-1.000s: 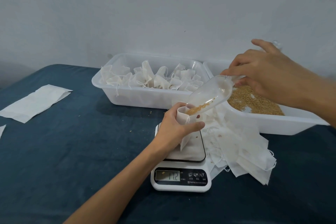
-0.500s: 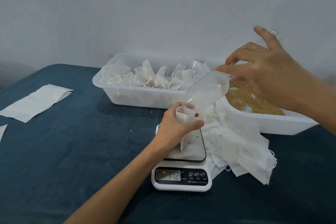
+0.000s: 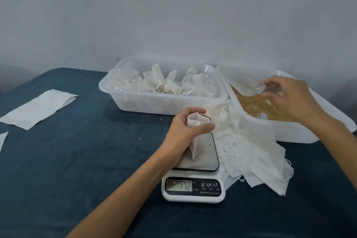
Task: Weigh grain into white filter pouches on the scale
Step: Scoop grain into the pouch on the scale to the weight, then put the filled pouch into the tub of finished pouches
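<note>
My left hand point(image 3: 183, 131) grips an open pouch point(image 3: 196, 133) upright on the scale point(image 3: 193, 189), while my right hand point(image 3: 287, 98) pinches the clear scoop point(image 3: 246, 86) over the grain point(image 3: 257, 107).

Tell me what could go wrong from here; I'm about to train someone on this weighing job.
1. The left hand grips the pouch while it stands on the scale; any hand pressure could distort the reading.
2. Loose grains already lie on the scale plate; strays there may add to the weight shown.
3. The empty pouches are heaped against the scale's side and might drag on the plate.
</note>
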`<move>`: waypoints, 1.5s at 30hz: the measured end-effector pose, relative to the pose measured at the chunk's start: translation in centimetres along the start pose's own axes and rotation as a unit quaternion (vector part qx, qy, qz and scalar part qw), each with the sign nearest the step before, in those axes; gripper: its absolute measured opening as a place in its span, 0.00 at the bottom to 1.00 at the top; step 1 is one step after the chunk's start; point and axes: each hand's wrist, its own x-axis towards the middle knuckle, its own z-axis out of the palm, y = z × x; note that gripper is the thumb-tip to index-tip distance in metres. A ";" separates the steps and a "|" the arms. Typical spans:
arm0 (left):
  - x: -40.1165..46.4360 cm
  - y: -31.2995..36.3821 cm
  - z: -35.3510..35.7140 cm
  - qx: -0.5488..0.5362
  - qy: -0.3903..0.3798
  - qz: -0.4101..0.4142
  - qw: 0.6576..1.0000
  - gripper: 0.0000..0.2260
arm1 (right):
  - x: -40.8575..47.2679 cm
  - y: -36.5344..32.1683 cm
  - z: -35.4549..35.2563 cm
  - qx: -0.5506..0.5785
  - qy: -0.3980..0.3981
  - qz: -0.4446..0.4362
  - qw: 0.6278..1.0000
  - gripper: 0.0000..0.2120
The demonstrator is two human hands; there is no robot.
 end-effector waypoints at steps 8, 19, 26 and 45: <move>0.0 -0.1 0.1 0.007 -0.038 -0.006 0.999 0.18 | 1.0 5.9 3.3 -0.083 -0.080 0.186 0.976 0.14; 0.0 -0.1 0.1 0.038 -0.022 0.003 0.999 0.18 | 2.4 6.3 4.2 -0.172 -0.213 0.231 0.933 0.11; 0.2 -0.1 -0.3 -0.010 -0.005 0.015 1.000 0.14 | 2.1 5.4 4.0 -0.190 -0.181 0.222 0.939 0.13; 2.4 2.9 -3.1 0.011 0.028 0.106 0.994 0.11 | -6.7 -8.5 11.1 0.311 0.101 -0.029 0.945 0.04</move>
